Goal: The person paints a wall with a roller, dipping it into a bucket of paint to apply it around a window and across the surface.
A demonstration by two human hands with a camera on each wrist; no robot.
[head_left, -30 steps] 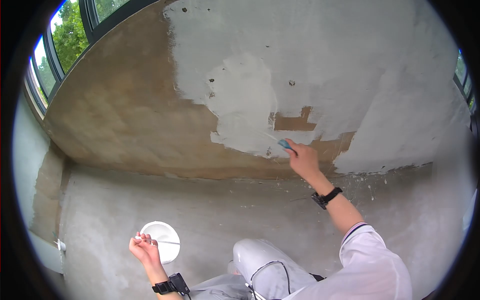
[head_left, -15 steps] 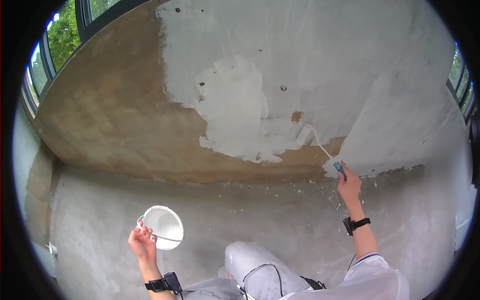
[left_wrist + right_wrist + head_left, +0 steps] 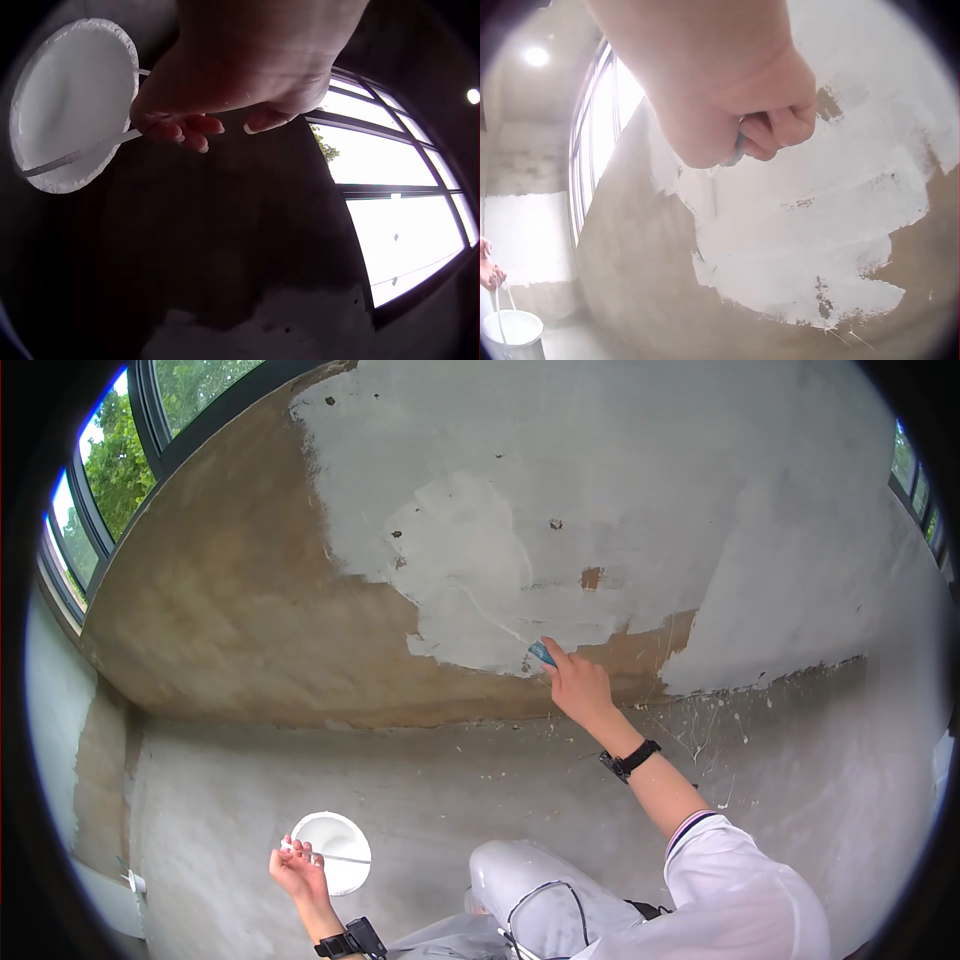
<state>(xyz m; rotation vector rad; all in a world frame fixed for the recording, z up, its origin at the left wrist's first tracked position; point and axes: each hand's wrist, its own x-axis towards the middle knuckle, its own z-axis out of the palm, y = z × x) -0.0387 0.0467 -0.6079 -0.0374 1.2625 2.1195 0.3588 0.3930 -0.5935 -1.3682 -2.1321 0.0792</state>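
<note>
The right hand (image 3: 582, 685) grips the blue handle (image 3: 542, 653) of a tool whose thin white rod runs up-left over the pale coat on the wall (image 3: 470, 550); its head is hard to make out against that coat. In the right wrist view the right hand (image 3: 742, 105) has its fingers curled, with a bit of blue-green showing between them. Low at the left, the left hand (image 3: 302, 875) holds the handle of a white bucket (image 3: 340, 850). In the left wrist view the curled fingers of the left hand (image 3: 225, 82) hook that handle beside the bucket (image 3: 79, 97).
Bare brown wall (image 3: 220, 600) spreads left of the pale coat, and a small brown patch (image 3: 592, 577) shows within it. White splatters mark the grey floor (image 3: 480, 770) near the wall's base. Windows (image 3: 115, 470) stand at upper left; the person's knee (image 3: 515, 870) is at bottom centre.
The right hand and tool went right, then back left. Much of the brown patch at centre right is now covered in pale coat. The left hand still holds the bucket, which tilted briefly.
</note>
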